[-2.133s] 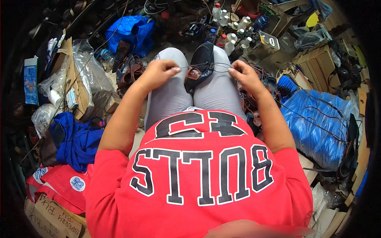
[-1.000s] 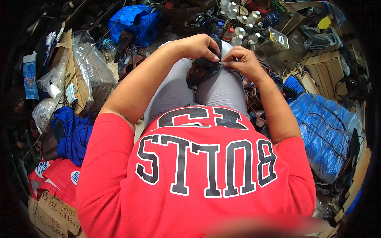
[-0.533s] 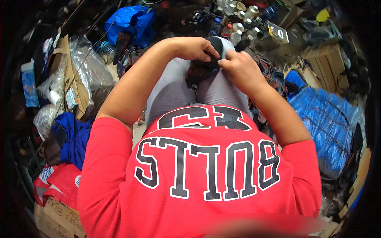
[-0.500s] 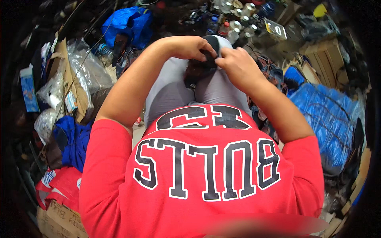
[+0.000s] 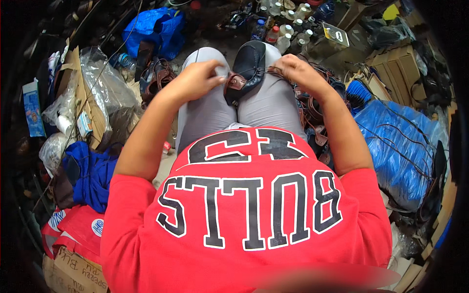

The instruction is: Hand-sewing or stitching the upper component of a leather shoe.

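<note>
A black shoe [image 5: 249, 61] with a brown lining rests across my grey-trousered thighs, near the knees. My left hand [image 5: 199, 80] is just left of it, raised over the left thigh, its fingers curled in and slightly blurred; what they pinch, if anything, is too small to make out. To the shoe's right, my right hand [image 5: 298, 72] is closed over the right knee. A thin dark thread runs from the shoe's edge towards its fingertips. Neither palm rests on the shoe.
Several bottles [image 5: 288, 30] stand beyond my knees. A blue bag [image 5: 155, 31] lies far left. At right are brown shoe parts [image 5: 317, 136], a blue plastic-wrapped bundle [image 5: 398, 146] and cardboard boxes [image 5: 398, 68]. Clear plastic [image 5: 110, 78] and blue cloth [image 5: 93, 171] lie left.
Both hands were together at the shoe. They have moved apart, the left hand to the left and the right hand slightly to the right, leaving the shoe uncovered on my thighs.
</note>
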